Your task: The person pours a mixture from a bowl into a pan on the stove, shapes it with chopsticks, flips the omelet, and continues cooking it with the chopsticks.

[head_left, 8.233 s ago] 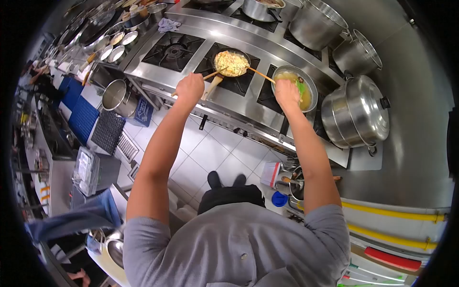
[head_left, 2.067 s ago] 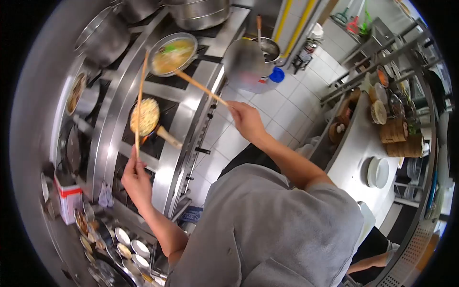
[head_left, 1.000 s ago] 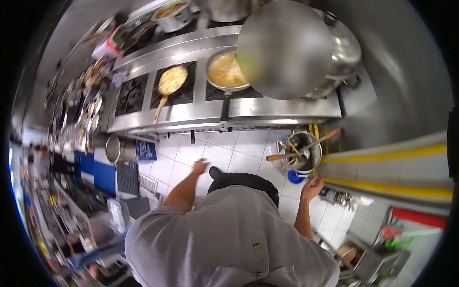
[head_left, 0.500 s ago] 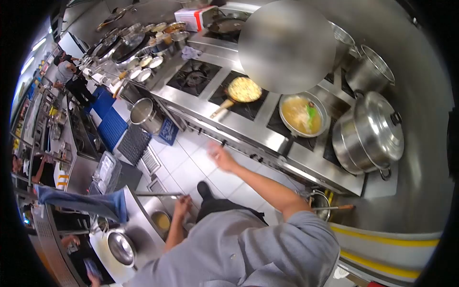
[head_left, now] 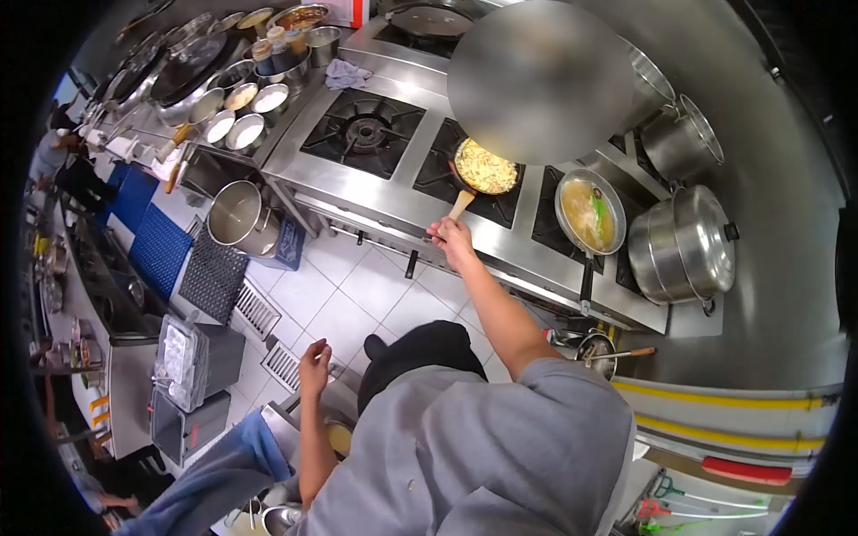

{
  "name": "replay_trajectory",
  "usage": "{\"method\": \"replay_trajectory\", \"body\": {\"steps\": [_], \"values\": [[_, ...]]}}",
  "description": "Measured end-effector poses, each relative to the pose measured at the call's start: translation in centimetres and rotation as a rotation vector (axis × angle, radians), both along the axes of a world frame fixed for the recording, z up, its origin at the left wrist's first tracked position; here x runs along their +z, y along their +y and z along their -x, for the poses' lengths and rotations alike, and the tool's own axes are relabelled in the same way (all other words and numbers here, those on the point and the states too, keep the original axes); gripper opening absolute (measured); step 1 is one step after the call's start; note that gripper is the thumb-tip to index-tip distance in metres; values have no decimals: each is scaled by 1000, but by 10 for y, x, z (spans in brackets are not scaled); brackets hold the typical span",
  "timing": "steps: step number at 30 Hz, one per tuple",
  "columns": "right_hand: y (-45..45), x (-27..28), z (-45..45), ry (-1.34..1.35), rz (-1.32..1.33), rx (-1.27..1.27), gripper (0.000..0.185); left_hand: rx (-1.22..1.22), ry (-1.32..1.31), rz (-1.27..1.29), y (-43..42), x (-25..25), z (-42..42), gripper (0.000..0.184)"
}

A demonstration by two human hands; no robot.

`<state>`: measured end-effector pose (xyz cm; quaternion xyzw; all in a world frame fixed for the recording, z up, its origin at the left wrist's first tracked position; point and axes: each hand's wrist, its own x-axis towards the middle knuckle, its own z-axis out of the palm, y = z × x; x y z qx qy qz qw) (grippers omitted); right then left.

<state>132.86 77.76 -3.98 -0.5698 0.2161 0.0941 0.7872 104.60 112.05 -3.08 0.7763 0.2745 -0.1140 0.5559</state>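
Note:
My right hand [head_left: 452, 241] is closed around the light wooden handle [head_left: 461, 205] of a frying pan [head_left: 487, 167] on a stove burner. Pale yellow, lumpy food fills that pan. To its right, a second pan [head_left: 590, 213] holds yellowish broth with something green and whitish in it; its dark handle points toward me. My left hand [head_left: 314, 366] hangs low over the floor at my left side, fingers loosely curled but apart, with nothing visible in it. Below it, a container of yellow liquid [head_left: 339, 438] is partly hidden by my forearm.
A large lidded pot [head_left: 684, 246] stands right of the pans. Left of them is a bare burner [head_left: 365, 133]. A metal pot [head_left: 241, 217] stands near the stove's left end, beside bowls [head_left: 245, 131]. A blurred disc covers part of the stove. People stand at far left.
My right hand has reached forward and taken hold of the frying pan's handle. My left hand has moved away from the counter's metal bar. The view has shifted.

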Motion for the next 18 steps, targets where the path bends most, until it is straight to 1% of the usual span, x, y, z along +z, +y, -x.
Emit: {"method": "replay_trajectory", "body": {"steps": [1, 2, 3, 4, 5, 6, 7, 8, 9, 10, 11, 12, 13, 14, 16, 17, 18], "values": [[-9, 1, -4, 40, -75, -79, 24, -65, -41, -35, 12, -24, -2, 38], [-17, 0, -11, 76, -153, -157, 27, -74, -42, -26, 19, -42, -9, 38], [-27, -7, -20, 99, -264, -135, 33, -102, -137, -53, 24, -57, -13, 39], [-27, -2, -27, 103, -263, -147, 33, -132, -229, -82, 21, -58, -17, 40], [-23, -1, -30, 139, -99, -163, 35, -100, -126, -61, 19, -60, -21, 40], [-18, 2, -26, 183, 61, -177, 37, -116, -110, -66, 16, -66, -17, 40], [-13, 8, -19, 157, 178, -219, 41, -133, -48, -61, 16, -79, -15, 37], [-17, -7, -13, 164, 155, -234, 41, -149, 4, -65, 19, -90, -19, 35], [-28, -37, -13, 140, 370, -226, 49, -186, 20, -100, 23, -102, -14, 34], [-37, -54, -9, 117, 585, -220, 60, -195, 64, -131, 24, -110, -8, 36], [-45, -34, 3, 129, 642, -168, 66, -233, 62, -175, 30, -124, -1, 36], [-53, -37, 3, 153, 620, -147, 65, -247, 45, -156, 34, -126, 5, 37], [-61, -43, 2, 177, 599, -127, 63, -199, 161, -56, 27, -102, 6, 39], [-66, -38, 5, 198, 606, -94, 63, -176, 128, -20, 25, -94, 8, 39], [-63, -38, 4, 143, 581, -122, 62, -280, 73, -45, 37, -112, 13, 38], [-63, -22, 10, 128, 554, -98, 61, -292, 81, -55, 43, -117, 10, 38], [-70, -22, 18, 132, 541, -100, 61, -349, 62, -125, 50, -117, 7, 38]]}}
